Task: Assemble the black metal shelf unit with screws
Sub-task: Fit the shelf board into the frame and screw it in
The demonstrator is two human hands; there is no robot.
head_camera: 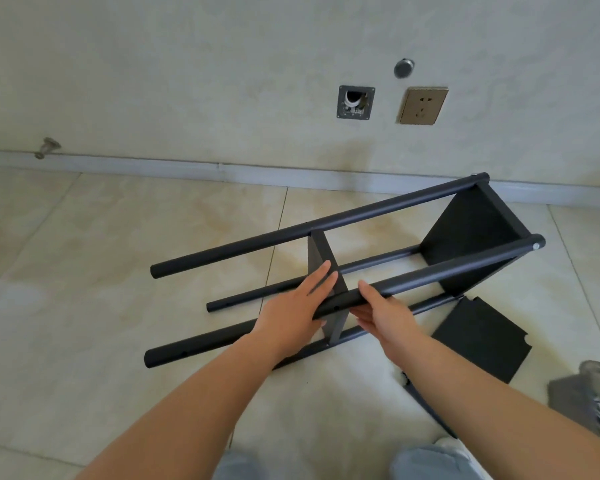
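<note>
The black metal shelf unit [378, 211] lies on its side on the tiled floor, several round posts pointing left. One shelf panel [471, 237] is fixed at the right end and a middle panel [321, 258] stands between the posts. My left hand [293, 313] rests flat against the middle panel, fingers extended, touching the near upper post [440, 271]. My right hand [378, 313] wraps around that same post just right of the panel. A loose black shelf panel [482, 337] lies on the floor to the right.
A wall with a skirting board [187, 166] runs behind the unit, carrying a socket [423, 105] and an open wall box [355, 102]. A door stop [47, 147] sticks out at the left. Grey shoes [586, 396] sit at the right edge. My knees show at the bottom.
</note>
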